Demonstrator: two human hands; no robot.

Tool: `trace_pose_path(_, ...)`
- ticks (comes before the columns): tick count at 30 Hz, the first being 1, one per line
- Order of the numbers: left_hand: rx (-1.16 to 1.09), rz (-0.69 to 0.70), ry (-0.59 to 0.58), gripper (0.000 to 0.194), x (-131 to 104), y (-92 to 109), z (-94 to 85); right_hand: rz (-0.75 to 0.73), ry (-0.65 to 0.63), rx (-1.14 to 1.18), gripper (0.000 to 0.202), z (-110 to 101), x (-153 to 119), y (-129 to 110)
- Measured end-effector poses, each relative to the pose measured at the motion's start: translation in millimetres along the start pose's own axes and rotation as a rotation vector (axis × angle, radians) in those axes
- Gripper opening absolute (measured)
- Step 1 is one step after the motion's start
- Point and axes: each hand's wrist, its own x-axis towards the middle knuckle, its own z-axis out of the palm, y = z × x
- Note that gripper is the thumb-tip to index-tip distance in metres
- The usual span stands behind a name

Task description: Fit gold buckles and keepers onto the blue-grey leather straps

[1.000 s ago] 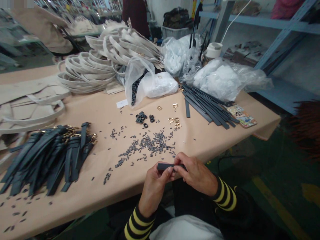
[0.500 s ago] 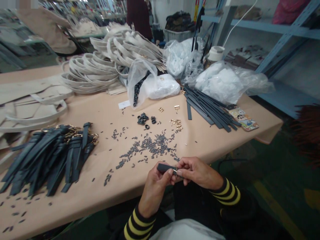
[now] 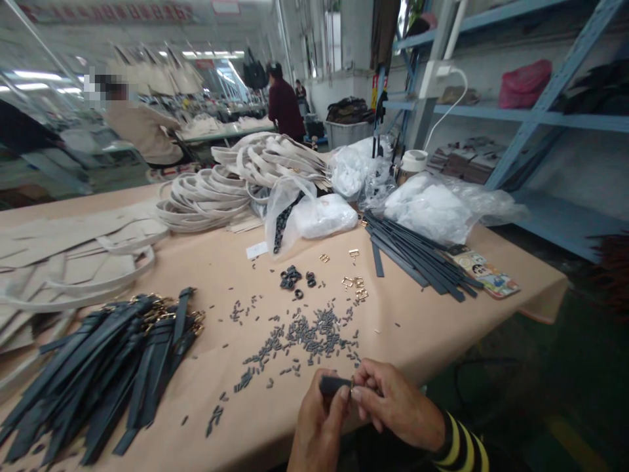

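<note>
Near the table's front edge, my left hand grips a dark strap between thumb and fingers. Pinched at the strap's right end, my right hand meets the left one; a small gold-coloured buckle shows between them, partly covered by fingers. Beyond the hands, many small dark strips lie scattered. Dark loops sit in a small cluster behind them. Several gold buckles lie to the right of the loops.
Finished-looking dark straps with gold hardware are piled at left. Loose dark straps and a patterned phone case lie at right. Coiled pale straps and plastic bags stand at the back. Blue shelving rises at right; people are beyond.
The view has tilted up, so the table and hands appear lower and more of the room shows. Both hands still hold the strap and buckle together.
</note>
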Motion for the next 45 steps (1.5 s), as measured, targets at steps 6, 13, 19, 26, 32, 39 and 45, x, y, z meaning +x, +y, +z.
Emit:
trace_pose_path(6,-0.006,0.192,-0.062,0.034,-5,2,-3.6,-0.083,0.230,-0.323,0.008,-5,5,-5)
trace_pose_path(13,-0.465,-0.165,-0.107,0.028,3,2,-8.4,-0.183,0.046,-0.227,0.008,-11,5,-10)
trace_pose_path(19,-0.575,-0.189,-0.216,0.041,7,-2,-8.4,-0.223,-0.081,-0.235,0.010,-14,7,-7)
trace_pose_path(26,-0.488,-0.153,-0.337,0.027,12,10,-27.6,-0.209,-0.134,-0.332,0.007,-11,13,-11)
trace_pose_path(32,-0.249,-0.130,-0.058,0.024,25,2,-42.7,-0.055,-0.297,0.087,0.035,-17,28,-15)
trace_pose_path(39,0.002,-0.048,0.110,0.021,33,-6,-52.2,-0.033,-0.229,-0.159,0.018,-12,53,-28)
trace_pose_path(45,-0.104,-0.208,-0.093,0.024,47,-3,-74.3,-0.261,-0.123,-0.703,0.013,-5,72,-44)
